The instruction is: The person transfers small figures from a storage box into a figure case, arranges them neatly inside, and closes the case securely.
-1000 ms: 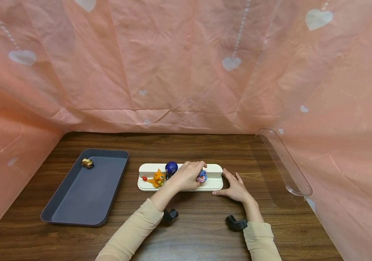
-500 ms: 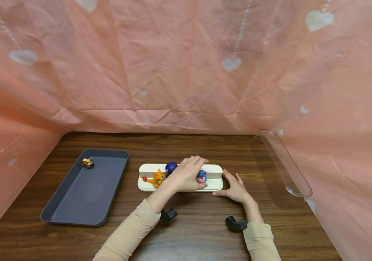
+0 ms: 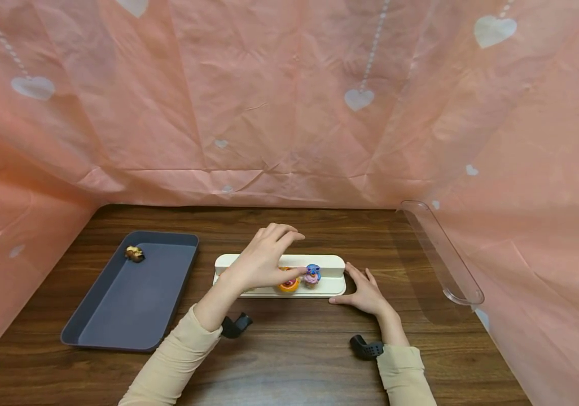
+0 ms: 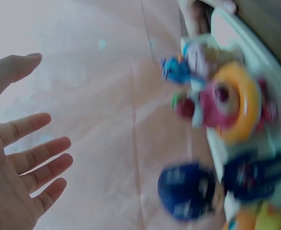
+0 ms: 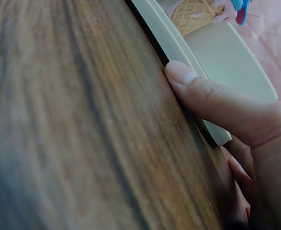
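Taking the white stand (image 3: 332, 286) as the middle of our dial, we see it lying lengthwise from nine to three o'clock on the wood-grain tabletop (image 3: 294, 352). Over its nine o'clock half hangs the left hand (image 3: 263, 263), fingers spread and pointing toward one o'clock; the left wrist view shows it released, apart from the figures. At the stand's three o'clock end, the right hand (image 3: 367, 295) grips lightly, thumb against the front edge near four o'clock, index finger near two.

From that end toward nine o'clock we count the blue figure (image 3: 312, 269) with its waffle cone (image 5: 195, 17), then the pink figure (image 4: 219, 103) in an orange ring (image 4: 249, 103), then the helmeted figure (image 4: 185, 190), blurred, and the orange figure (image 4: 269, 219), cut off by the left wrist view's edge.

Out at nine o'clock we have the grey tray (image 3: 132, 307), a small brown figure (image 3: 134, 254) in its eleven o'clock corner. A clear cover (image 3: 441, 248) lies toward two o'clock, beside the pink cloth (image 3: 294, 129).
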Available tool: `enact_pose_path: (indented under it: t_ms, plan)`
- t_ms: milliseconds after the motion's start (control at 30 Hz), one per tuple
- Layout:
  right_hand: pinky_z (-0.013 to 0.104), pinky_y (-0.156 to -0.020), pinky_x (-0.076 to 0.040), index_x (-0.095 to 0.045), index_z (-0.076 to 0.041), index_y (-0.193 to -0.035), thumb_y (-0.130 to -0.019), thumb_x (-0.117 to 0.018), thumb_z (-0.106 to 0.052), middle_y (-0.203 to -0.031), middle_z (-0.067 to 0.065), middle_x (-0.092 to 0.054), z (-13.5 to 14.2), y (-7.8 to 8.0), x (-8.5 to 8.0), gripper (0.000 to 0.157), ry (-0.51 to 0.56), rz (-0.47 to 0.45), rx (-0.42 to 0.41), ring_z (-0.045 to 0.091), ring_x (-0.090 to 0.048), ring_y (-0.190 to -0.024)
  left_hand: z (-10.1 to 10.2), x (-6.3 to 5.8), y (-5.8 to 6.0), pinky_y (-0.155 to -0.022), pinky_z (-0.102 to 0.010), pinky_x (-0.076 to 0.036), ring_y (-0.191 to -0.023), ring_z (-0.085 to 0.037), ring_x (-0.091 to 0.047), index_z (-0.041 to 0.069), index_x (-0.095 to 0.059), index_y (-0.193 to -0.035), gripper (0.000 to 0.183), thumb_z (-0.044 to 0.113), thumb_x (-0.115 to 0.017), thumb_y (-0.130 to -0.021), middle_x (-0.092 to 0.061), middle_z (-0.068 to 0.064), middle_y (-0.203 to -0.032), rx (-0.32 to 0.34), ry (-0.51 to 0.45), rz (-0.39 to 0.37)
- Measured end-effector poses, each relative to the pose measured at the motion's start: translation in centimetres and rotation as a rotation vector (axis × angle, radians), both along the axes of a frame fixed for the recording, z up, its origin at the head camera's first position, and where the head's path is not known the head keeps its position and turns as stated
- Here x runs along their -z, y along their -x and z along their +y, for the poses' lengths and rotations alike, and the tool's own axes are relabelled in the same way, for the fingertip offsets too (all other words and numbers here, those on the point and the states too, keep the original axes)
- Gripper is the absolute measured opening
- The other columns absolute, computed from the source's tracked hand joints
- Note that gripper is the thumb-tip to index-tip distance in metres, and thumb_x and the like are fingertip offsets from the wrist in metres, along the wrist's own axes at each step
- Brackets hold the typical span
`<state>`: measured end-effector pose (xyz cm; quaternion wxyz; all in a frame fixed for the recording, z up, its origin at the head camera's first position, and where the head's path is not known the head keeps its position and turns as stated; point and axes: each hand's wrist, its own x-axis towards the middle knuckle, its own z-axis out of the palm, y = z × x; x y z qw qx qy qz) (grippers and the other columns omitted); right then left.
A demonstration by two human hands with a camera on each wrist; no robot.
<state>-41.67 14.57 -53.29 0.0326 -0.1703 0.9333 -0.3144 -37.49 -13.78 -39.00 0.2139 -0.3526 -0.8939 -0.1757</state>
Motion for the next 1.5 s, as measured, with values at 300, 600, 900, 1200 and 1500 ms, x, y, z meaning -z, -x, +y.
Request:
enact_pose_path:
  t_ms: [300, 600, 900, 1200, 1500]
  plan:
    - [0.049, -0.109, 0.002, -0.032, -0.004, -0.14, -0.062, -0.077, -0.052, -0.146, 0.021, -0.027, 0.2, -0.1, 0.2, 0.102, 0.009, -0.007, 0.003, 0.04, -0.025, -0.133, -5.4, -1.2, 0.2, -0.092, -0.042, -0.038, -0.106, -0.018, -0.049, 0.018, -0.062, -0.103, 0.023, 0.031, -0.061, -0.085, -0.058, 0.002, -0.108, -0.076, -0.074, -0.067]
    - [0.049, -0.109, 0.002, -0.032, -0.003, -0.14, -0.062, -0.077, -0.053, -0.146, 0.021, -0.027, 0.2, -0.1, 0.1, 0.103, 0.007, -0.002, 0.003, 0.039, -0.025, -0.134, -10.9, -1.6, 0.4, -0.09, -0.047, -0.039, -0.108, -0.027, -0.049, 0.011, -0.062, -0.106, 0.02, 0.017, -0.055, -0.088, -0.059, -0.006, -0.108, -0.206, -0.167, -0.211]
    - [0.049, -0.109, 0.002, -0.031, -0.003, -0.141, -0.062, -0.076, -0.054, -0.146, 0.02, -0.027, 0.2, 0.1, 0.1, 0.104, 0.002, 0.0, 0.001, 0.039, -0.024, -0.134, -16.9, -1.2, 1.4, -0.078, -0.046, -0.045, -0.093, -0.03, -0.058, 0.006, -0.061, -0.107, 0.021, 0.017, -0.054, -0.09, -0.062, -0.014, -0.1, -0.376, -0.262, -0.29]
    - [0.05, -0.109, 0.001, -0.03, -0.003, -0.141, -0.062, -0.076, -0.054, -0.147, 0.02, -0.026, 0.2, 0.0, 0.1, 0.104, -0.007, -0.014, 0.008, 0.041, -0.022, -0.134, -22.6, 0.2, 1.2, -0.077, -0.048, -0.045, -0.095, -0.034, -0.057, 0.006, -0.058, -0.111, 0.031, 0.029, -0.054, -0.091, -0.063, -0.018, -0.104, -0.517, -0.326, -0.363]
    - [0.05, -0.109, 0.001, -0.032, -0.003, -0.141, -0.062, -0.076, -0.054, -0.146, 0.02, -0.027, 0.1, 0.1, 0.1, 0.103, -0.004, 0.006, -0.004, 0.039, -0.024, -0.134, -26.2, 2.9, 0.6, -0.073, -0.047, -0.046, -0.099, -0.036, -0.054, 0.004, -0.054, -0.119, 0.044, 0.035, -0.058, -0.088, -0.058, -0.021, -0.111, -0.585, -0.295, -0.421]
